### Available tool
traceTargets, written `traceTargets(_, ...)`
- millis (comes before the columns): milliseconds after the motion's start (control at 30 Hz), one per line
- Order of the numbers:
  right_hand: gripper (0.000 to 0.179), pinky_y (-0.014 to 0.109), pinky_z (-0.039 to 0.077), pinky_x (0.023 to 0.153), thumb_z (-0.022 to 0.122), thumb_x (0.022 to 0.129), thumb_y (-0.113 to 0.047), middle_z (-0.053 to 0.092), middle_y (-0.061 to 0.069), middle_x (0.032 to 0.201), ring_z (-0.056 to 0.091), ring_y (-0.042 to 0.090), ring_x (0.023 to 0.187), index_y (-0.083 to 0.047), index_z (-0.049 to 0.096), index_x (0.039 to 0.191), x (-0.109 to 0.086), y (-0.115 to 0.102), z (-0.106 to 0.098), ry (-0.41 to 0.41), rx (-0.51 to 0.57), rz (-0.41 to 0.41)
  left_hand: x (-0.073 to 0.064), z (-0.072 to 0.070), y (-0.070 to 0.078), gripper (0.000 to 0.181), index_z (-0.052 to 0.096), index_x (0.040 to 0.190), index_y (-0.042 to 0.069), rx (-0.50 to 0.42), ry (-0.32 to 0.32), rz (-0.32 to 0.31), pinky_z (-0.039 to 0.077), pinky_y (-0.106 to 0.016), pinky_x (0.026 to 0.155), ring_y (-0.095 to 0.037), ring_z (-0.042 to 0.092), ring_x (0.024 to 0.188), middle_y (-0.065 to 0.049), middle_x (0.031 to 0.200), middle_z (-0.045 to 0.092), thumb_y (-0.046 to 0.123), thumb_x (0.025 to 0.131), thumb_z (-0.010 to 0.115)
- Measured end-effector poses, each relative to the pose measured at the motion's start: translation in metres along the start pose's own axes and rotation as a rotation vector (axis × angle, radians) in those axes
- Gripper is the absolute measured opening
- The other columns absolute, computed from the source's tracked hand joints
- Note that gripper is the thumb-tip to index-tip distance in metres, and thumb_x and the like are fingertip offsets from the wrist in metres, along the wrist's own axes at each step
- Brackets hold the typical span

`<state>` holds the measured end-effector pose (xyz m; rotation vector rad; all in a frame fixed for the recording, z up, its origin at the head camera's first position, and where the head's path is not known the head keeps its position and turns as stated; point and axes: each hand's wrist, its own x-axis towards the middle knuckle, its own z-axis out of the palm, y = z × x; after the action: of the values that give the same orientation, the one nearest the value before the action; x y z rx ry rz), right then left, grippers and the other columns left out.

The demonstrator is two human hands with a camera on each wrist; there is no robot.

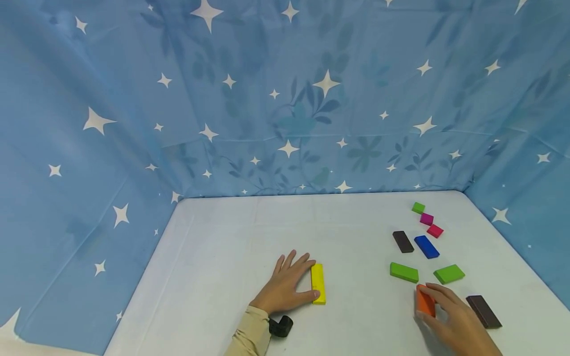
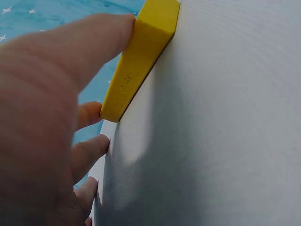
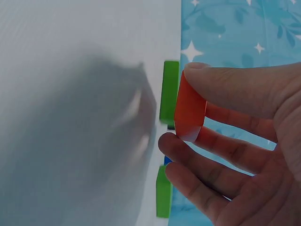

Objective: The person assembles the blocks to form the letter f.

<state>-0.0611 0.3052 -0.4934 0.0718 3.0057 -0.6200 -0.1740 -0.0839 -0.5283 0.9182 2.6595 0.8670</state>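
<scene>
My left hand [image 1: 288, 287] lies over the table with its fingers spread. Its index fingertip touches the far end of a yellow block [image 1: 318, 282], and the thumb tip rests near the other end. This block lies flat and lengthwise, its long side showing in the left wrist view. On the right, my right hand [image 1: 458, 321] pinches an orange block [image 1: 426, 300] between thumb and fingers. In the right wrist view the orange block [image 3: 190, 108] is held above the white surface, where the hand casts a shadow; the last two fingers are loosely bent below it.
Beyond the right hand lie two green blocks [image 1: 403, 272], a blue block [image 1: 426, 246] and a dark brown block [image 1: 403, 242]. Another dark brown block [image 1: 484, 312] is right of it. Farther back are small green [image 1: 418, 207], magenta [image 1: 426, 218] and red [image 1: 435, 231] blocks. Starry blue curtains [image 1: 267, 109] surround the table.
</scene>
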Motion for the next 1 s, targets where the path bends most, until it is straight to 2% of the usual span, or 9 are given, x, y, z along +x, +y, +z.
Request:
traceTargets(200, 0.066, 0.063, 0.059, 0.092, 0.093, 0.085, -0.019, 0.057, 0.034, 0.139, 0.059, 0.055, 0.118, 0.009, 0.065, 0.137, 0.003, -0.016, 0.002, 0.023, 0.028, -0.052, 0.000, 0.000, 0.000, 0.078, 0.046, 0.164, 0.017, 0.001, -0.004, 0.001, 0.004, -0.056, 0.131, -0.033, 0.013, 0.164, -0.005, 0.173, 0.034, 0.062, 0.102, 0.062)
traceTargets(400, 0.060, 0.059, 0.059, 0.092, 0.091, 0.087, -0.018, 0.061, 0.028, 0.138, 0.061, 0.050, 0.121, 0.007, 0.067, 0.136, 0.006, -0.030, 0.008, 0.056, 0.060, -0.103, 0.000, 0.001, 0.000, 0.079, 0.046, 0.164, 0.017, 0.004, -0.006, 0.003, 0.004, -0.057, 0.131, -0.034, 0.013, 0.163, -0.006, 0.173, 0.034, 0.062, 0.101, 0.061)
traceTargets(633, 0.057, 0.059, 0.058, 0.094, 0.091, 0.087, -0.021, 0.064, 0.022, 0.137, 0.062, 0.046, 0.122, 0.004, 0.071, 0.134, 0.007, -0.043, 0.015, 0.093, 0.079, -0.158, -0.001, -0.001, -0.002, 0.080, 0.042, 0.166, 0.019, -0.013, -0.023, 0.004, 0.002, -0.056, 0.131, -0.032, 0.011, 0.164, -0.006, 0.174, 0.032, 0.062, 0.102, 0.061)
traceTargets(800, 0.055, 0.057, 0.060, 0.093, 0.092, 0.086, -0.023, 0.066, 0.018, 0.135, 0.064, 0.043, 0.121, 0.000, 0.073, 0.132, 0.008, -0.058, 0.020, 0.091, 0.110, -0.189, -0.002, -0.003, -0.005, 0.074, 0.043, 0.167, 0.026, 0.000, -0.034, 0.020, 0.002, -0.056, 0.131, -0.032, 0.011, 0.164, -0.005, 0.174, 0.032, 0.058, 0.104, 0.062)
traceTargets(1000, 0.051, 0.051, 0.061, 0.094, 0.093, 0.086, -0.022, 0.067, 0.009, 0.132, 0.066, 0.030, 0.114, -0.006, 0.075, 0.131, 0.011, -0.082, 0.025, 0.051, 0.136, -0.248, -0.003, -0.003, -0.006, 0.069, 0.043, 0.167, 0.029, 0.004, -0.042, 0.028, 0.003, -0.056, 0.131, -0.031, 0.011, 0.164, -0.003, 0.174, 0.031, 0.058, 0.106, 0.059)
